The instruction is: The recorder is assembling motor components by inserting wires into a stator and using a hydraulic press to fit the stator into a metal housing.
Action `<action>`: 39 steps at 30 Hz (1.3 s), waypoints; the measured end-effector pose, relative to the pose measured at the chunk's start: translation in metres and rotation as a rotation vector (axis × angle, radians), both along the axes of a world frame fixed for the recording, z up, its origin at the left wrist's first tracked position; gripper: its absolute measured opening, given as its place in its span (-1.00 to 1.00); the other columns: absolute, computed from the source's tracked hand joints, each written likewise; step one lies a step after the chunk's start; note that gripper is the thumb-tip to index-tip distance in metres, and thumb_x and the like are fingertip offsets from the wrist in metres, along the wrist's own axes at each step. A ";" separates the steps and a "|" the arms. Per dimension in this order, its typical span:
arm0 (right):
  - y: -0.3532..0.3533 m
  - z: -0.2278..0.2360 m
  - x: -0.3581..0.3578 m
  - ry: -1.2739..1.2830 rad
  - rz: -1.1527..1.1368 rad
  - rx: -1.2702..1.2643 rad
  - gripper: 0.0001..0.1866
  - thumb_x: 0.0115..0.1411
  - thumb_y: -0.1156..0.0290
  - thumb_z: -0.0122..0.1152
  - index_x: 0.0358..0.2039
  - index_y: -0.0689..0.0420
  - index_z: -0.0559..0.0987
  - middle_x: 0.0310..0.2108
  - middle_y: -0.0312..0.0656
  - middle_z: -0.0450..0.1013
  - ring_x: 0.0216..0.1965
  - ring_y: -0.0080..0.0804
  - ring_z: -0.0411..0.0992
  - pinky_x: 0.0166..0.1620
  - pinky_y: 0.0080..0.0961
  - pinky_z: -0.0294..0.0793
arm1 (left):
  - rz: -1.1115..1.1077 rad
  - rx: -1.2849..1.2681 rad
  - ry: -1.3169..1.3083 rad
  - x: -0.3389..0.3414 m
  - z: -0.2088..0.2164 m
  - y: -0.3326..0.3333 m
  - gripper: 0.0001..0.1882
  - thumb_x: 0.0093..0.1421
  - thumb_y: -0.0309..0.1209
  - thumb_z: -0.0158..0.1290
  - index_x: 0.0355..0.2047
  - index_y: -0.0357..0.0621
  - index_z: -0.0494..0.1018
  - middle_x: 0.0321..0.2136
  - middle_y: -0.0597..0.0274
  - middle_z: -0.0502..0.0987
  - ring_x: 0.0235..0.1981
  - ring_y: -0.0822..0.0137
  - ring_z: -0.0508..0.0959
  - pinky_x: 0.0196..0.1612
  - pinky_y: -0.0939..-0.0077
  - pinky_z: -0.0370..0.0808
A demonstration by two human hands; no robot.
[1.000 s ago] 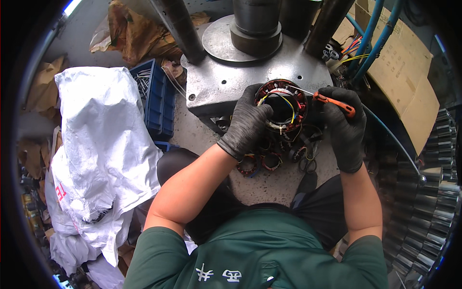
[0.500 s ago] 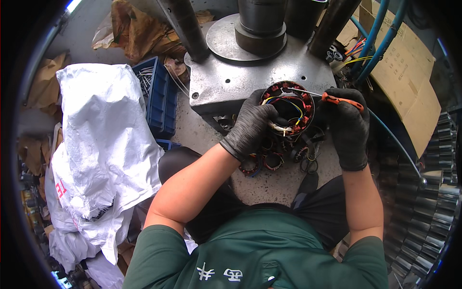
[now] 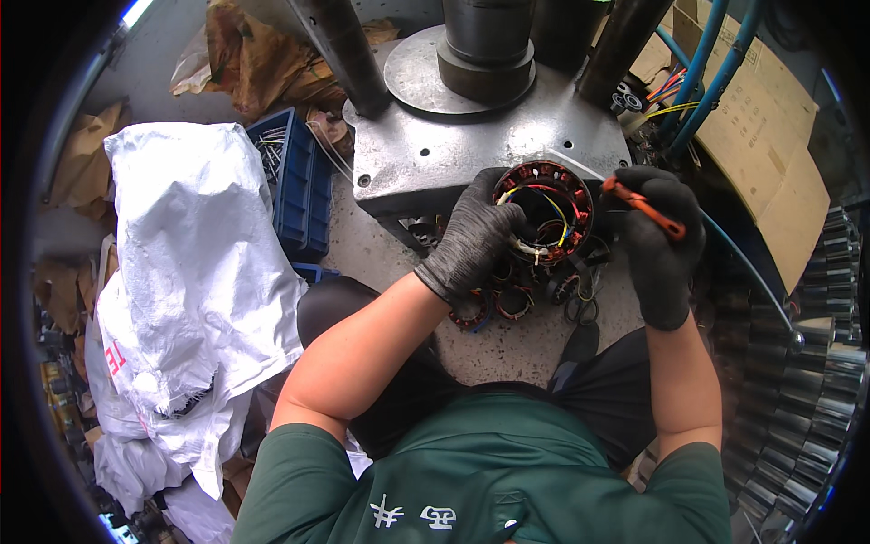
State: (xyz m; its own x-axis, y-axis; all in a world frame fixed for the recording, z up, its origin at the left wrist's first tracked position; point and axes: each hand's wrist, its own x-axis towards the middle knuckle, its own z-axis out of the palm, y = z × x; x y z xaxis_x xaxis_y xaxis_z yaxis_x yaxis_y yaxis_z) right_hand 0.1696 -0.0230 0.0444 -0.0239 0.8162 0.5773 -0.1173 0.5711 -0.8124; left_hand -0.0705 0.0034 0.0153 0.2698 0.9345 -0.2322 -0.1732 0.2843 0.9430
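My left hand (image 3: 478, 231), in a dark glove, is closed on the left side of a motor stator (image 3: 584, 195). The stator is a ring with reddish-brown windings inside and yellow, blue, red and white wires across its opening. It is held up at the front edge of the metal press table. My right hand (image 3: 664, 236), also gloved, grips a screwdriver (image 3: 645, 207) with an orange-red handle. The thin metal shaft points up and left, its tip just above the stator's top rim and apart from the windings. Some right-hand fingers are hidden behind the handle and palm.
The press table (image 3: 399, 154) with thick columns stands ahead. More wired stators (image 3: 514, 303) lie on the floor below. White sacks (image 3: 195, 263) and blue bins (image 3: 304, 195) are at left; cardboard (image 3: 757, 127), blue hoses (image 3: 716, 77) and stacked metal cylinders (image 3: 807, 381) at right.
The screwdriver tip has lifted off the stator's inner top edge to above its rim, and the handle has tilted more steeply. My left hand keeps the stator in nearly the same place.
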 end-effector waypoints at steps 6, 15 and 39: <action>0.001 0.013 0.013 0.007 -0.093 -0.220 -0.68 0.32 0.43 0.32 0.04 0.26 0.56 0.04 0.00 0.59 0.03 -0.23 0.62 0.02 -0.30 0.70 | -0.004 0.022 0.081 0.002 -0.003 -0.002 -0.31 0.07 -0.58 0.11 0.28 -0.35 0.35 0.04 -0.10 0.60 0.05 0.17 0.61 0.13 0.36 0.59; -0.002 0.013 0.018 0.085 0.021 -0.196 -0.67 0.23 0.50 0.41 -0.01 0.26 0.61 -0.05 -0.04 0.63 -0.01 -0.28 0.64 0.08 -0.32 0.67 | 0.016 0.222 0.203 0.003 -0.013 -0.001 -0.29 0.10 -0.60 0.12 0.32 -0.24 0.32 0.05 -0.12 0.61 0.12 0.15 0.60 0.24 0.33 0.52; 0.008 -0.012 0.006 0.187 0.169 -0.404 -0.67 0.27 0.36 0.37 -0.03 0.27 0.64 -0.15 -0.07 0.66 -0.12 -0.40 0.65 -0.01 -0.42 0.71 | -0.155 0.218 0.116 0.005 -0.006 -0.007 -0.36 0.16 -0.65 0.11 0.29 -0.23 0.34 0.09 0.09 0.57 0.11 0.31 0.59 0.19 0.39 0.61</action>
